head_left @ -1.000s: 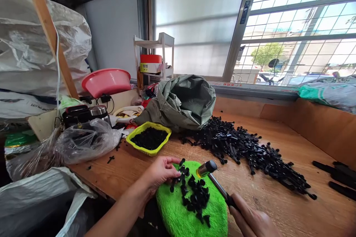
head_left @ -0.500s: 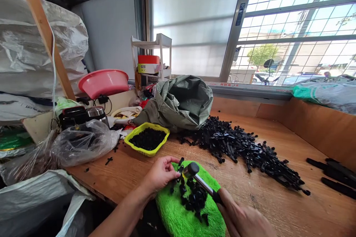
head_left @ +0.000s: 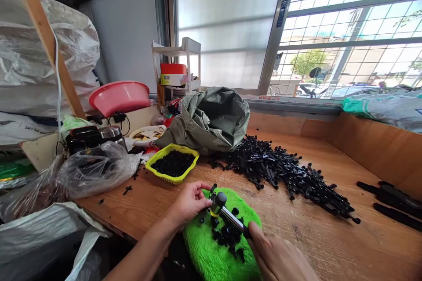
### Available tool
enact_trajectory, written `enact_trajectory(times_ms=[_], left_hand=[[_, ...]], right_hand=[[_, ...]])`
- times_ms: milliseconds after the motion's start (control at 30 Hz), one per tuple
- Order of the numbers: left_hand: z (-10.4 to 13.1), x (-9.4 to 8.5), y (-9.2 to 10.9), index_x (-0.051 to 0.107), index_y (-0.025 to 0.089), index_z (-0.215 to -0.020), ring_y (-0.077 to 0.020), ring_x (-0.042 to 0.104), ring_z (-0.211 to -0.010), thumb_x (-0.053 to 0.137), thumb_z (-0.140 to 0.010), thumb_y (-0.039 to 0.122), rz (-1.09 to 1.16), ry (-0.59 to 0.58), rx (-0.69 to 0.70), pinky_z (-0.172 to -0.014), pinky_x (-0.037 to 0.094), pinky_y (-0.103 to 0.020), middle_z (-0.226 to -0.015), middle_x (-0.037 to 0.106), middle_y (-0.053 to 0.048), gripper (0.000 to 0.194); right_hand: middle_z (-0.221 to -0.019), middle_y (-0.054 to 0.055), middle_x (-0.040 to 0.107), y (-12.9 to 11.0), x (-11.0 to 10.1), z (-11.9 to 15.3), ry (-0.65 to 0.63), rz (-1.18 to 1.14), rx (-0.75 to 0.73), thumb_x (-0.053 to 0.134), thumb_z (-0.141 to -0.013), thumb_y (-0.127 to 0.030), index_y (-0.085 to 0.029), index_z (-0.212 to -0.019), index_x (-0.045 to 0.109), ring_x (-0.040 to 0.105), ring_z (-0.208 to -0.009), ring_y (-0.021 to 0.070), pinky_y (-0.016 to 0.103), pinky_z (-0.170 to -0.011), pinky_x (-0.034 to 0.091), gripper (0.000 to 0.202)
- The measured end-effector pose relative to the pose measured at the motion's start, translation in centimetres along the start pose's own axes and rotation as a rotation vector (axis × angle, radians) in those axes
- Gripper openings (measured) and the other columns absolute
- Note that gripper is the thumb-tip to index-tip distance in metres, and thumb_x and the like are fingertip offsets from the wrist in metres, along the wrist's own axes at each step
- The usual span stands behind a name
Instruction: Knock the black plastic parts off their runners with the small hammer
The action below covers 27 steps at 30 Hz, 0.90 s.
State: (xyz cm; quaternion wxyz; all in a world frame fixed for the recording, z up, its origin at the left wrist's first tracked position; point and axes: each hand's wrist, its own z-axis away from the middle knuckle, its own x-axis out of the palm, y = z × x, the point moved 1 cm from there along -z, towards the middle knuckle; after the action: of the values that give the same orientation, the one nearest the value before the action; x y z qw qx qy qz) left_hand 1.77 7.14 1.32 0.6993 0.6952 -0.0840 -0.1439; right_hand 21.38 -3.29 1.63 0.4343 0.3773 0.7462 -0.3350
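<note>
With our left hand we pinched a black part between thumb and fingers, at the far edge of the green cloth. The fingers of our right hand were wrapped around the handle of a hammer, whose head was at this part, though we could not tell whether they touched. Nearer to us, loose black pieces lay on the cloth.

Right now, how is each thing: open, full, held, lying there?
Left hand: pinching a black part
Hammer: in right hand, head beside that part
Basket: filled with bits
Sack: on its side, mouth open
Cloth: under loose pieces
Pile: spread on table
Flask: looks capped
Clear bag: crumpled
</note>
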Motion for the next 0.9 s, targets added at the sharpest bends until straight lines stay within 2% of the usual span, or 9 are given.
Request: enact_trajectory(times_ms=[100,233,367,533,600,767,900], left_hand=[[-0.1,0.0,-0.3,0.058,0.009,-0.088,-0.0046,0.035,-0.044,0.065,-0.052,0.021,0.016,-0.019,-0.008,-0.046,0.024,-0.018,-0.048,0.04,0.009,0.038],[-0.1,-0.1,-0.3,0.058,0.009,-0.088,-0.0045,0.034,-0.044,0.066,-0.052,0.021,0.003,-0.027,-0.02,-0.045,0.023,-0.018,-0.047,0.039,0.01,0.039],[-0.2,0.0,-0.3,0.056,0.009,-0.088,-0.0044,0.034,-0.044,0.066,-0.052,0.021,0.013,-0.021,-0.008,-0.046,0.024,-0.018,-0.046,0.04,0.01,0.038],[-0.4,0.0,-0.7,0.057,0.01,-0.086,-0.0045,0.033,-0.043,0.066,-0.052,0.019,-0.021,-0.009,-0.002,-0.045,0.024,-0.018,-0.046,0.04,0.009,0.037],[-0.5,0.0,-0.8,0.058,0.01,-0.086,-0.0045,0.034,-0.043,0.065,-0.052,0.018,-0.026,-0.001,0.005,-0.045,0.024,-0.018,-0.046,0.04,0.009,0.036],[-0.4,-0.1,-0.7,0.059,0.01,-0.085,-0.0049,0.035,-0.043,0.066,-0.05,0.018,-0.019,-0.005,-0.019,-0.045,0.024,-0.018,-0.046,0.042,0.009,0.036],[0.6,-1.0,-0.5,0.059,0.01,-0.091,-0.0067,0.044,-0.05,0.069,-0.052,0.02,0.116,0.014,-0.059,-0.052,0.031,-0.019,-0.053,0.049,0.006,0.042]], right_hand=[[-0.064,0.001,0.057,0.2,0.3,0.0,0.036,-0.022,0.035,0.021,-0.092,-0.024,-0.023,-0.092,0.038,0.058,-0.054,0.0211,0.026,-0.042,0.034,0.017],[-0.054,-0.001,0.052,0.4,0.9,0.3,-0.009,0.019,0.039,0.023,-0.09,-0.023,-0.023,-0.084,0.039,0.053,-0.042,0.0219,0.027,-0.037,0.028,0.017],[-0.065,0.001,0.057,0.5,0.7,0.2,-0.021,-0.016,0.063,0.021,-0.093,-0.023,-0.022,-0.092,0.038,0.057,-0.054,0.0211,0.026,-0.043,0.034,0.018],[-0.06,0.001,0.056,0.5,0.3,-0.1,-0.042,0.025,0.084,0.024,-0.09,-0.021,-0.022,-0.086,0.04,0.056,-0.05,0.0236,0.029,-0.042,0.03,0.017],[-0.064,0.001,0.056,0.3,0.4,-0.2,-0.048,0.02,0.071,0.023,-0.092,-0.023,-0.022,-0.09,0.039,0.057,-0.053,0.0221,0.028,-0.043,0.032,0.016],[-0.053,0.0,0.053,-0.2,1.0,-0.2,-0.054,0.085,0.031,0.021,-0.086,-0.015,-0.022,-0.084,0.037,0.054,-0.043,0.024,0.03,-0.037,0.024,0.018],[-0.058,-0.002,0.056,0.3,0.3,0.7,-0.011,0.1,-0.014,0.02,-0.089,-0.016,-0.022,-0.09,0.035,0.057,-0.047,0.02,0.027,-0.037,0.031,0.016]])
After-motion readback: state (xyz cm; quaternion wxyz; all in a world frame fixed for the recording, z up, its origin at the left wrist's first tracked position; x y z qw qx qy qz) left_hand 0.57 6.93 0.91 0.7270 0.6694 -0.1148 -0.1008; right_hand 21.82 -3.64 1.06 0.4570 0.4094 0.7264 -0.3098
